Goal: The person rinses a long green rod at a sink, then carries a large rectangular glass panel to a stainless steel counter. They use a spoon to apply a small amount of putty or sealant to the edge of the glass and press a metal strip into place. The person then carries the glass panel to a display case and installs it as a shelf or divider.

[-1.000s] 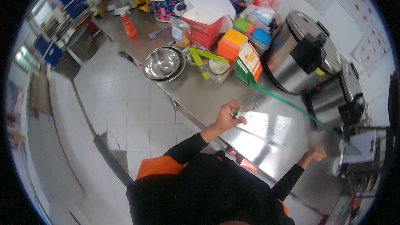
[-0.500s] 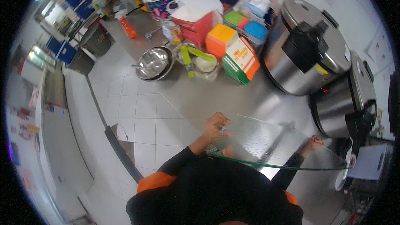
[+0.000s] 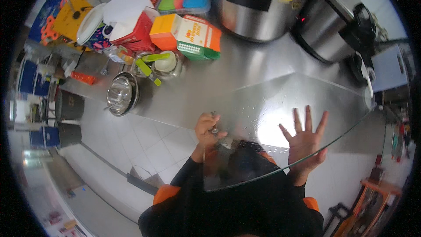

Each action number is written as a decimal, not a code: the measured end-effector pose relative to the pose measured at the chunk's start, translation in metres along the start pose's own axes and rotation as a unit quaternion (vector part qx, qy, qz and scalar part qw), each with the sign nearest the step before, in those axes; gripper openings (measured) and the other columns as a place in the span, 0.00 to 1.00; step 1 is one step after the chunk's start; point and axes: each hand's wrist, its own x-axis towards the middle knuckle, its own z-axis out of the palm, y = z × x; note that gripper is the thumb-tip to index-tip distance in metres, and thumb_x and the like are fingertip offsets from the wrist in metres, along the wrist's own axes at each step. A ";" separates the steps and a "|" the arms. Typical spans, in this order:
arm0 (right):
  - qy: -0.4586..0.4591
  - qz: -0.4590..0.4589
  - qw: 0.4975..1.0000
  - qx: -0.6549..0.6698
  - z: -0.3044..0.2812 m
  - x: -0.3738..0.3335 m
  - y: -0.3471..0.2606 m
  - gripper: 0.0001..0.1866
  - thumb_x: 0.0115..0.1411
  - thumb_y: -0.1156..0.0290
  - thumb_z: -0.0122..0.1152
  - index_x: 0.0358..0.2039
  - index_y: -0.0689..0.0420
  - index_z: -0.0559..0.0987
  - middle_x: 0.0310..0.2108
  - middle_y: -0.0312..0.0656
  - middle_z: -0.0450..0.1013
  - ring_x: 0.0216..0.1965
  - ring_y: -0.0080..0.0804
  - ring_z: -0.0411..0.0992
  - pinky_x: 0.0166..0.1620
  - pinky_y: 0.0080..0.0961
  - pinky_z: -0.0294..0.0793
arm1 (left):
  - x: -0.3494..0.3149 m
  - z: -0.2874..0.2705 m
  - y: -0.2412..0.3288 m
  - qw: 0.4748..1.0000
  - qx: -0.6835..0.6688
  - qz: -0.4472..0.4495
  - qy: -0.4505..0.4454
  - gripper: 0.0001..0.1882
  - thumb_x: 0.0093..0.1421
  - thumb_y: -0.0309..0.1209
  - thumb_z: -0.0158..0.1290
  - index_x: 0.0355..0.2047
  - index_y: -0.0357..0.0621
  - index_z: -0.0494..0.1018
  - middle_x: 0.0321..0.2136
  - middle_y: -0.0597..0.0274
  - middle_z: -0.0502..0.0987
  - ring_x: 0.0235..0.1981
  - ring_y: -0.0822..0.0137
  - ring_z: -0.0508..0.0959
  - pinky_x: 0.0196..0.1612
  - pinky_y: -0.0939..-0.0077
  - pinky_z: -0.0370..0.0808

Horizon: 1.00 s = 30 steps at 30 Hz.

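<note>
A clear, slightly curved-edged glass pane (image 3: 258,105), wet with droplets, stretches in front of my body above the steel counter (image 3: 193,96). At its left edge my left hand (image 3: 205,131) is closed, with a small metal fitting (image 3: 214,129) between the fingers and thumb. My right hand (image 3: 305,145) shows through the pane, on its underside, with fingers spread wide and the palm toward the glass. The greenish near edge of the pane crosses the right palm. Whether that palm presses the glass is hard to tell.
Two big steel cookers (image 3: 258,8) stand at the back right. Along the counter's back are an orange-green carton (image 3: 197,39), a red box (image 3: 138,30), a container with green-handled tools (image 3: 164,61) and steel bowls (image 3: 120,94). A wooden stand (image 3: 372,188) is at lower right.
The pane has tilted up toward me. My right hand has gone from closed at the far edge to spread beneath the glass. My view has turned, and the counter items appear further left.
</note>
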 end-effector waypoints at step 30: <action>0.394 0.071 0.911 0.096 -0.114 -0.136 0.156 0.25 0.47 0.77 0.50 0.48 0.56 0.59 0.44 0.47 0.58 0.48 0.42 0.56 0.52 0.44 0.54 | 0.041 -0.349 -0.037 0.748 0.538 -0.156 0.356 0.42 0.41 0.39 0.58 0.46 0.28 0.47 0.42 0.46 0.51 0.47 0.59 0.52 0.47 0.70 0.56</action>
